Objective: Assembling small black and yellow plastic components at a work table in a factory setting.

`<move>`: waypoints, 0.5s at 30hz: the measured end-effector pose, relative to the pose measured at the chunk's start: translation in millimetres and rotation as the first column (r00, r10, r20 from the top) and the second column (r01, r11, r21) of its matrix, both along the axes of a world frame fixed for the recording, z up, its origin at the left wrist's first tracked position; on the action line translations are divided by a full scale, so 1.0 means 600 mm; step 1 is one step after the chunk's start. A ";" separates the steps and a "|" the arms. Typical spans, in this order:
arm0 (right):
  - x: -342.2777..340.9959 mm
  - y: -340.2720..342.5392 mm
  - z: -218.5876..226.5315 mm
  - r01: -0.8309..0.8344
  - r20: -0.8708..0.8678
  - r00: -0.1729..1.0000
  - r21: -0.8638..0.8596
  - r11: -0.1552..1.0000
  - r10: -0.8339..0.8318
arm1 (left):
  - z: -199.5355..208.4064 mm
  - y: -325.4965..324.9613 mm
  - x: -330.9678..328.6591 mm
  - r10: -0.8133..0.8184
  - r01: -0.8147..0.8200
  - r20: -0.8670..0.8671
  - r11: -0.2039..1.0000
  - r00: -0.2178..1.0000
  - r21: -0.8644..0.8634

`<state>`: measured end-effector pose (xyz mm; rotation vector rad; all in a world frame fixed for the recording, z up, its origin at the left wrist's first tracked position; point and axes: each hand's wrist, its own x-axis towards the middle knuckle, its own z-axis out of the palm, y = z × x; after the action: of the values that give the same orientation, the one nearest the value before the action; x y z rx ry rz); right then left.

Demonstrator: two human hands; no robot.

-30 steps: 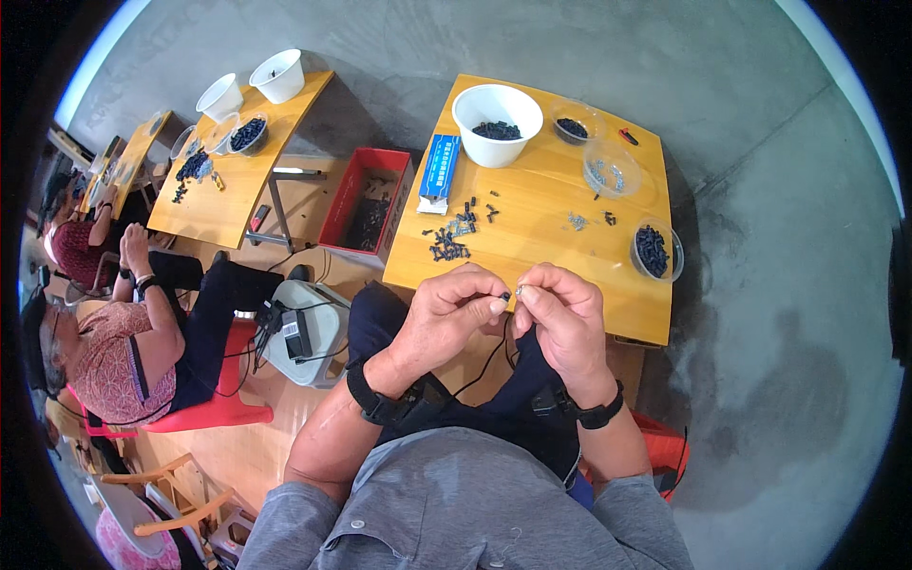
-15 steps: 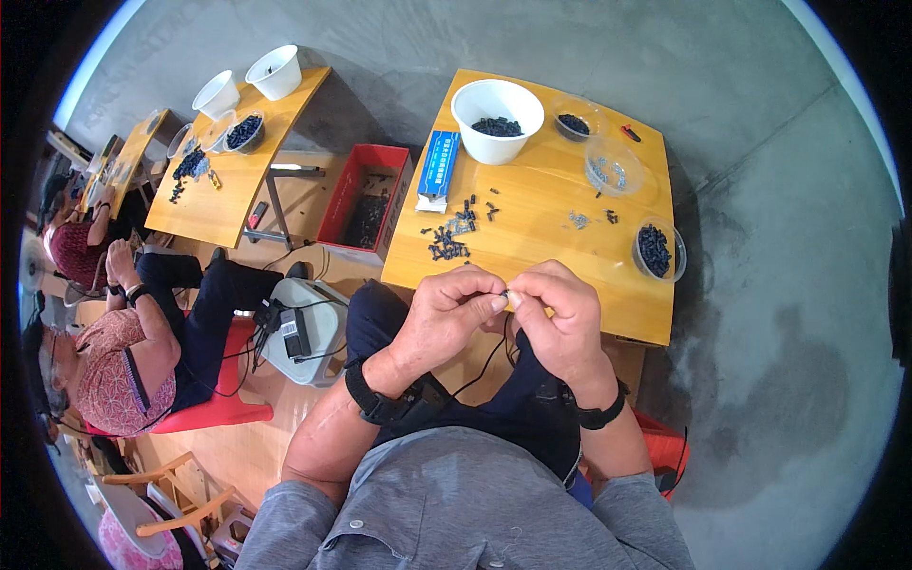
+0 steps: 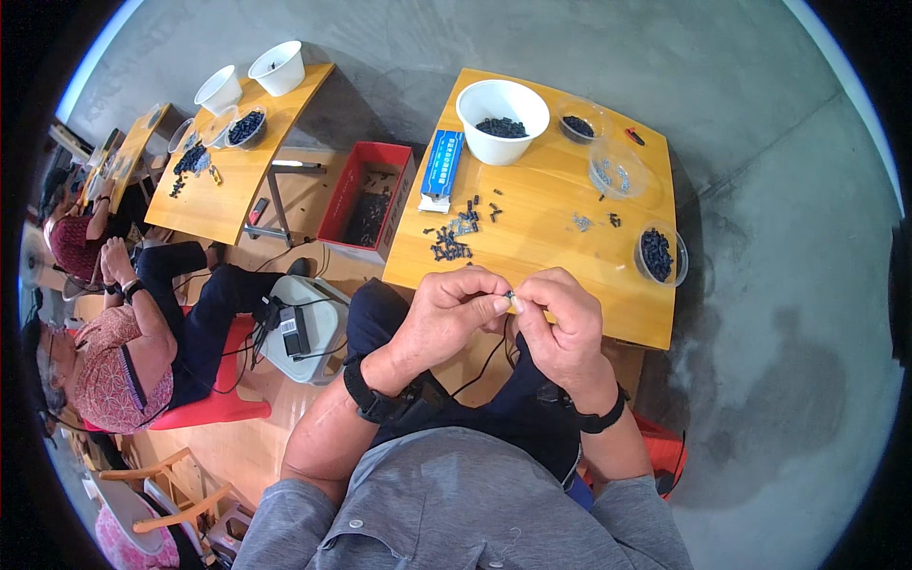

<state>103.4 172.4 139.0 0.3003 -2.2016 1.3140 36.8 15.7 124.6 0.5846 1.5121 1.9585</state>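
Observation:
My left hand [image 3: 454,313] and my right hand [image 3: 560,318] meet fingertip to fingertip above my lap, just off the near edge of the wooden table [image 3: 560,256]. Between their pinched thumbs and forefingers sits a small dark part [image 3: 510,294], mostly covered by the fingers; its exact kind is too small to tell. Beyond my left hand, a loose pile of small black parts [image 3: 451,247] lies on the table, with small clear pieces [image 3: 464,224] among it. A few more clear pieces [image 3: 581,222] lie farther right.
A white bucket [image 3: 501,152], a blue box [image 3: 441,171] and clear tubs, one a tub of black parts [image 3: 657,255], stand on the table. Left of it are a red box [image 3: 366,204], a grey stool [image 3: 302,332] with cables, and a seated person [image 3: 123,351] near another table [image 3: 228,199].
Both hands stay together at nearly the same place. The fingertips have shifted slightly, and more of the small dark part shows between them.

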 end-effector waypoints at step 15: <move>0.008 0.007 -0.024 -0.170 0.176 0.974 0.143 0.975 0.144 | -0.061 -0.014 0.008 -0.075 0.081 0.102 0.995 0.992 -0.055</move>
<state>108.2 176.8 124.3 0.4492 -2.4709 1.2894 41.8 7.2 88.0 0.5049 1.4585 1.8500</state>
